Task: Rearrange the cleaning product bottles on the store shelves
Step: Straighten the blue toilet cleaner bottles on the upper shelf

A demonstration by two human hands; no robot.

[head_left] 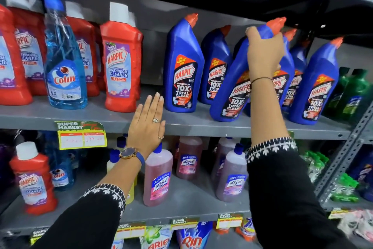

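Several blue Harpic toilet cleaner bottles with orange caps stand on the grey upper shelf. My right hand grips the neck of one blue Harpic bottle, which leans to the right at the shelf's front edge. Another blue Harpic bottle stands upright to its left. My left hand is flat and open, fingers together, in front of the shelf edge between that bottle and a red Harpic bathroom cleaner bottle. A blue Colin spray bottle stands further left among more red bottles.
Green bottles stand at the shelf's right end beside a slotted metal upright. The lower shelf holds pink Lizol bottles, a red Harpic bottle and Colin bottles. A yellow price tag hangs on the shelf edge. The shelf above sits close over the bottle caps.
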